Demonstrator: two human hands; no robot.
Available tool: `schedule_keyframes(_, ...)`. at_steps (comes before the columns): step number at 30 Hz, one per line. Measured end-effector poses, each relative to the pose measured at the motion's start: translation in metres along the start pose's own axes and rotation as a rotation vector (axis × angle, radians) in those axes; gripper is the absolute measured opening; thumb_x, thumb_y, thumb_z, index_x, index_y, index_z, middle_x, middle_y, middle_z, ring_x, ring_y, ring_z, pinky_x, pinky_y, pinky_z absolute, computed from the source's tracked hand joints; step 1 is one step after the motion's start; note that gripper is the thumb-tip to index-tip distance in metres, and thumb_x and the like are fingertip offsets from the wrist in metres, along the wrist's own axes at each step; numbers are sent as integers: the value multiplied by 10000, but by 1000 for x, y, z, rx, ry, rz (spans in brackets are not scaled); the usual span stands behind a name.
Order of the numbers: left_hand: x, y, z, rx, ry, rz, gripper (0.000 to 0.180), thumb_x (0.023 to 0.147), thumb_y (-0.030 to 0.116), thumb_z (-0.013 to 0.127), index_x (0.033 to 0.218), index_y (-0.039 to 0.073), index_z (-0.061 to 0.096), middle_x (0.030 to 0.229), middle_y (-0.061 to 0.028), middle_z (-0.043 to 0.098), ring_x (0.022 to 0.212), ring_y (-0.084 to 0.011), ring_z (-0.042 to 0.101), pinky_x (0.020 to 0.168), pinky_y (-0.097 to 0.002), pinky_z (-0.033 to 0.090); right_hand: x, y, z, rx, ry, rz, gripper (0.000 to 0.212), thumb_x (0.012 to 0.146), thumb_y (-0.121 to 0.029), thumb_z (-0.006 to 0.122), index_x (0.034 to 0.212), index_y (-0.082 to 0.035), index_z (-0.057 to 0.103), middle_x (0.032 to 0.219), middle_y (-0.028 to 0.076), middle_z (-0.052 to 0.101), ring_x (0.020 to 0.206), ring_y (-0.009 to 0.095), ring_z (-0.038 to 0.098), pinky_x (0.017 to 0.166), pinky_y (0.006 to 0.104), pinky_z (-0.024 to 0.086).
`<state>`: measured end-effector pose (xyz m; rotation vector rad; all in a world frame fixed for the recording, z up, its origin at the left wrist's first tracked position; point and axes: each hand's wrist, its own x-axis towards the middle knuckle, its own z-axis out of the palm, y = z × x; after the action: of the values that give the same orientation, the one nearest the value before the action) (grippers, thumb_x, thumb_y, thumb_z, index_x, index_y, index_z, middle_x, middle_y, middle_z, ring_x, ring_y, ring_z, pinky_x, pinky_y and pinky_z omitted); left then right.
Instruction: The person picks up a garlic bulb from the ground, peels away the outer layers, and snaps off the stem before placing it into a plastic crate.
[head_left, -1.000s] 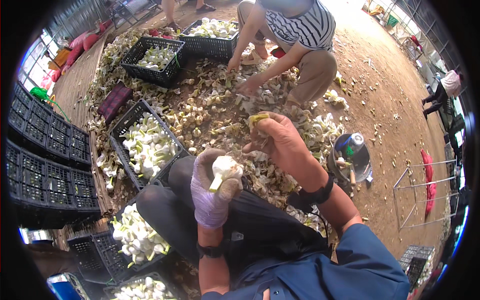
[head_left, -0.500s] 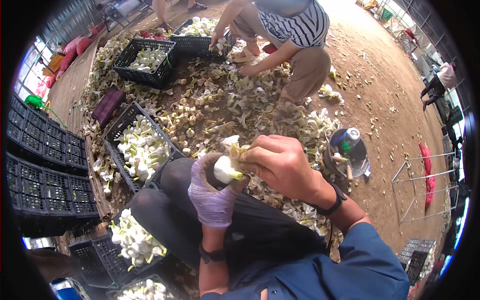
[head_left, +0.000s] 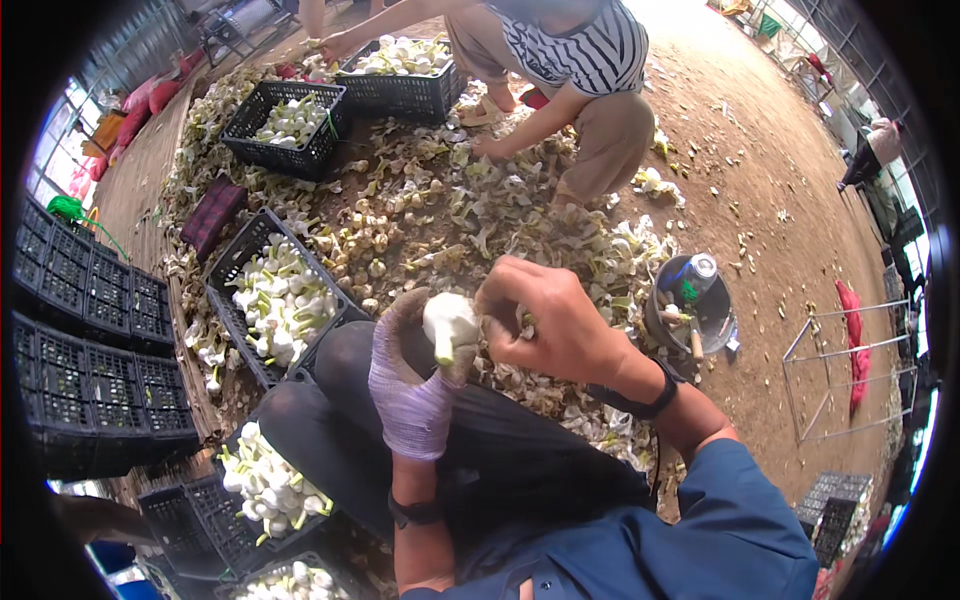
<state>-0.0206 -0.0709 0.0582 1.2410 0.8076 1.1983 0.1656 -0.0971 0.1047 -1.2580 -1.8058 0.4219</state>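
Note:
A white garlic bulb (head_left: 450,322) with a short green stem pointing down sits in my left hand (head_left: 412,395). That hand wears a pale purple glove with a dirty palm, and its fingers wrap round the bulb. My bare right hand (head_left: 550,315) is at the bulb's right side, fingers curled and thumb and fingertips drawn in against it. What the fingertips pinch, if anything, is hidden. Below both hands are my dark-clad knees. By my left knee stands a black crate (head_left: 216,290) heaped with trimmed garlic; more peeled bulbs (head_left: 270,480) are piled nearer me.
Loose husks (head_left: 500,230) cover the ground ahead. Beyond them a person in a striped top (head_left: 590,60) crouches beside black crates (head_left: 400,95) of garlic. At right is a bucket (head_left: 720,330) with a can and a handled tool. Stacked black crates (head_left: 90,390) line the left.
The bulb has turned so its stem points down, and the husk piece at its top is gone from there. My right hand has lifted slightly. The other person's arm now reaches left over the crates.

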Motion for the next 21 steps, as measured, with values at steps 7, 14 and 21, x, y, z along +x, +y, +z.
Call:
schedule_keyframes(7,1,1,-7,-179,-38,-12,547,958,279,635,1398,-34,550,1313,-112,627,1185,-195,604,1029,-332,486,11,-8,9,-181,16,-181,304,691,-67,773,910,-43,564,854,118,564,705,312,626,613,411,514)
schedule_keyframes(14,4,-13,-10,-265,-11,56,492,984,271,557,1346,-62,574,1260,-169,666,1175,-235,634,1046,-358,487,18,10,21,-184,142,-106,257,691,50,722,901,4,581,810,111,558,658,245,625,597,348,512)
schedule_keyframes(21,3,-20,-7,-346,83,133,542,990,346,625,1304,-96,620,1246,-189,689,1169,-252,660,1047,-362,498,-5,20,46,249,109,449,156,820,-49,629,948,37,608,787,30,614,695,122,610,643,288,496)
